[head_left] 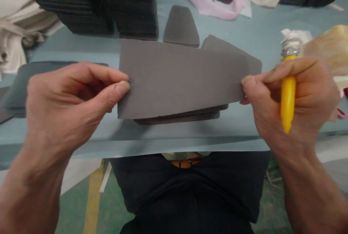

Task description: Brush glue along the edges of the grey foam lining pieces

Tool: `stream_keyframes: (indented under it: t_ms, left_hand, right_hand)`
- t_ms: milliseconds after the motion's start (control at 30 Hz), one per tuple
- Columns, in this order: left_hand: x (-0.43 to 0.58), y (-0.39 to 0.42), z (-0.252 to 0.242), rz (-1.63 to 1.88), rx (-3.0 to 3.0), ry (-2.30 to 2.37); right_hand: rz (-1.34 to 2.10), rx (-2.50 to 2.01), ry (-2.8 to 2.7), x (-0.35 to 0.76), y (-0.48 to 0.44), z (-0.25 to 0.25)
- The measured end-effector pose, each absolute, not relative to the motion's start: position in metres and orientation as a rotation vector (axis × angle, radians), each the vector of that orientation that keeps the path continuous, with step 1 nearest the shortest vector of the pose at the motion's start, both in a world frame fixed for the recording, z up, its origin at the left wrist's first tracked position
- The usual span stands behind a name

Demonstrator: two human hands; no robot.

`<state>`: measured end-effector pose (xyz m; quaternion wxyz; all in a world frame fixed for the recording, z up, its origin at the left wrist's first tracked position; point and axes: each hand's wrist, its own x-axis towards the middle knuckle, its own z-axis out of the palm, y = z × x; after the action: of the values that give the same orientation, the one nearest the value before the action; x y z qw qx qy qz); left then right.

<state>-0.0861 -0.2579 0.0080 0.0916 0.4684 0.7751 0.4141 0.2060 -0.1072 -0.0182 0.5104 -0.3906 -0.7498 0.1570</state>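
Observation:
A flat grey fabric piece (pixel 179 78) is stretched between my two hands above the table. My left hand (pixel 78 100) pinches its left edge between thumb and finger. At its right end, my right hand (pixel 296 100) pinches the narrower edge, and a yellow pen (pixel 288 96) is tucked among the same hand's fingers, pointing down. Beneath the held piece lies a stack of similar grey pieces (pixel 185 117), mostly covered by it. Another grey piece (pixel 231 47) shows behind its upper right edge.
Tall stacks of dark pieces (pixel 133 5) stand at the back left. A small grey trapezoid stack (pixel 181 27) lies beside them. Pink cloth (pixel 212 7) and scraps are at the back. Folded dark fabric (pixel 20 85) sits left. The table's front edge (pixel 174 147) is near my lap.

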Motion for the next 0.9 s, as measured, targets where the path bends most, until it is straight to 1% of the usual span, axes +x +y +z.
stream_keyframes:
  t_ms: [133,300,500,900]
  left_hand:
    - [-0.085,-0.252,0.006,1.296,1.387,2.171]
    - [-0.090,-0.246,-0.002,1.323,1.306,2.083]
    - [-0.104,-0.240,-0.023,1.500,1.419,1.841]
    - [-0.106,-0.238,-0.034,1.472,1.333,1.680]
  right_hand:
    - [0.387,-0.959,-1.861,0.211,-0.111,-0.030]
    - [0.278,-0.921,-1.940,0.210,-0.110,-0.037]
    - [0.195,-0.841,-1.926,0.207,-0.105,-0.046]
    - [0.201,-0.942,-1.923,0.217,-0.094,-0.052]
